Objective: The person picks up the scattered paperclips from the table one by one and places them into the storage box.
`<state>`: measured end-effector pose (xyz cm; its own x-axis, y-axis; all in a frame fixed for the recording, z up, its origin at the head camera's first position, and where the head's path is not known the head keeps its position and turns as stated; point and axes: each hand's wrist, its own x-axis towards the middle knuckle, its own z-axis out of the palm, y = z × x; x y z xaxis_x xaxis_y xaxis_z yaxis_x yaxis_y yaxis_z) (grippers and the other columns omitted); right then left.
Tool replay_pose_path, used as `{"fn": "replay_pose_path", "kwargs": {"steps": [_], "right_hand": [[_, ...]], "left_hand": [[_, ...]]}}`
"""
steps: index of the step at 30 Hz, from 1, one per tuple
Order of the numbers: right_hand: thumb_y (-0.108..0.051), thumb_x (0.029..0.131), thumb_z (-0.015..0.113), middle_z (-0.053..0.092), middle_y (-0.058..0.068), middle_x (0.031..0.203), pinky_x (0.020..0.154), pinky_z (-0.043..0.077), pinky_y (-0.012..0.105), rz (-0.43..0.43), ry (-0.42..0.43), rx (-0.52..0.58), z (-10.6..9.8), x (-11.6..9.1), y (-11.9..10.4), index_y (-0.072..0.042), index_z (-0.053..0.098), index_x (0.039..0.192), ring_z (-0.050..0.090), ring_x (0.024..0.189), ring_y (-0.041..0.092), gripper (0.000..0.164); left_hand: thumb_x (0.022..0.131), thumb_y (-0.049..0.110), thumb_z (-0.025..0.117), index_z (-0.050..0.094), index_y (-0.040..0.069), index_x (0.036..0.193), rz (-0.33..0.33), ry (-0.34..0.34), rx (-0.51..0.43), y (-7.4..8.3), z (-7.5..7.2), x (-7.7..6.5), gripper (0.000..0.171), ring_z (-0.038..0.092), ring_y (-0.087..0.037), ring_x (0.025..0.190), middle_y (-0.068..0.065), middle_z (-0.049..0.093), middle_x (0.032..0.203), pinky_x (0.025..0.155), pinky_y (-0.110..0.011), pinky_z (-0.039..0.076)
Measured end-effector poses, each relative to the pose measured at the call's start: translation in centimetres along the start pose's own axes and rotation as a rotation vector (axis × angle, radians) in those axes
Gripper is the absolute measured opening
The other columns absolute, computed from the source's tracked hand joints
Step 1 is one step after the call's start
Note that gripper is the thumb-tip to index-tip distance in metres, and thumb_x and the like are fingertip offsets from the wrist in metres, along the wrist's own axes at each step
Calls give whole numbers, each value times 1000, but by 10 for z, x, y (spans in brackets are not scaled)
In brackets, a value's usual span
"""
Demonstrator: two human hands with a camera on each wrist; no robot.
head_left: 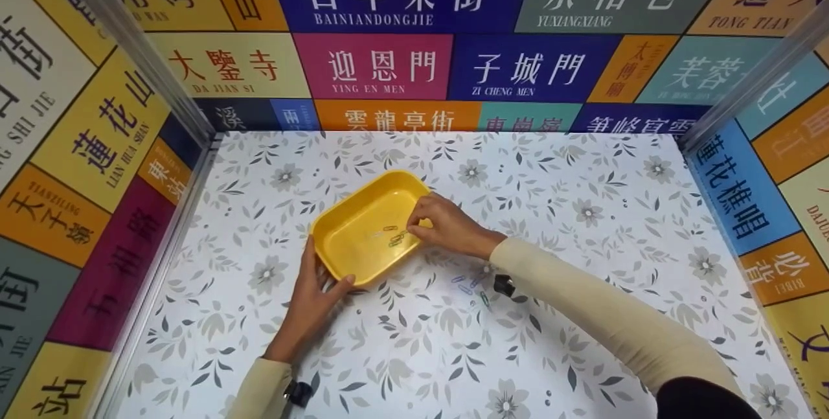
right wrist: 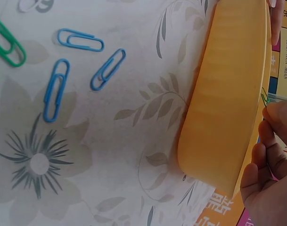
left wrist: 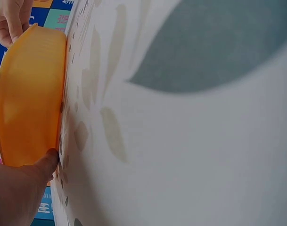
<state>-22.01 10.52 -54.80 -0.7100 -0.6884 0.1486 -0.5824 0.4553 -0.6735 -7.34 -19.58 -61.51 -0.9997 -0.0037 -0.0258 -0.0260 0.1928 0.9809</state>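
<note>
A yellow plastic tray (head_left: 353,212) sits at a slant on the table, with several paper clips (head_left: 396,238) inside near its right side. My left hand (head_left: 317,293) grips the tray's near left corner, thumb on the front wall and fingers along the left side. At the right rim, my right hand (head_left: 447,225) pinches a green paper clip (right wrist: 265,98) between thumb and fingertip. Just right of the tray lie loose clips: blue paper clips (right wrist: 56,90) and a green paper clip (right wrist: 9,44).
White floral paper (head_left: 570,341) covers the table. Panels printed with street names (head_left: 379,69) stand at the back and both sides, with metal posts (head_left: 152,56) at the corners. A pale clip (right wrist: 32,4) shows at the right wrist view's top edge.
</note>
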Motion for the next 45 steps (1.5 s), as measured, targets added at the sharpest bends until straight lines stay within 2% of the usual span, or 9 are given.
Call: {"fn": "replay_pose_path", "kwargs": {"steps": [4,10,16,21,28,36,45], "right_hand": [[-9,100,78,73,9,100,96,53,44,15,-20,9,1,5,-1,0,85,104,64,103,33,12],[-6,100,78,75,12,98,93,50,44,31,-55,59,1,15,1,2,85,103,66,101,40,11],[-6,100,78,78,12,101,96,53,43,88,-100,96,1,23,0,3,85,104,67,99,31,12],[-5,101,76,80,11,103,90,59,37,130,-136,103,1,27,0,3,84,107,67,95,22,13],[-5,101,76,81,11,100,88,59,33,98,-171,77,5,37,-2,2,85,105,70,93,21,12],[-5,101,76,82,8,98,89,61,32,126,-216,23,8,51,-4,-1,86,104,70,91,18,11],[-6,102,76,81,7,95,86,61,32,141,-244,17,9,56,-2,-2,86,102,68,90,18,11]], "left_hand": [[103,25,82,-5,25,179,-11,-1,5,0,0,-1,115,24,-30,168,-5,3,185,133,-41,29],[103,25,82,-4,24,179,10,-4,5,-1,0,0,115,21,-32,168,-5,2,186,134,-45,28],[102,27,83,-5,27,179,17,-10,-2,-1,-1,2,116,20,-30,169,-4,1,186,134,-44,27],[101,26,83,-6,23,179,5,-9,-1,-2,-1,2,118,21,-30,168,-5,0,186,134,-43,28],[101,23,84,-5,21,179,18,-2,9,-4,-1,2,119,21,-32,168,-8,2,185,134,-45,29],[101,23,83,-6,26,179,14,-17,-20,-3,-1,2,118,22,-33,168,-6,1,185,134,-46,30],[101,25,84,-6,27,179,8,-10,-15,-3,-1,2,118,23,-32,168,-6,2,186,133,-45,29]]}}
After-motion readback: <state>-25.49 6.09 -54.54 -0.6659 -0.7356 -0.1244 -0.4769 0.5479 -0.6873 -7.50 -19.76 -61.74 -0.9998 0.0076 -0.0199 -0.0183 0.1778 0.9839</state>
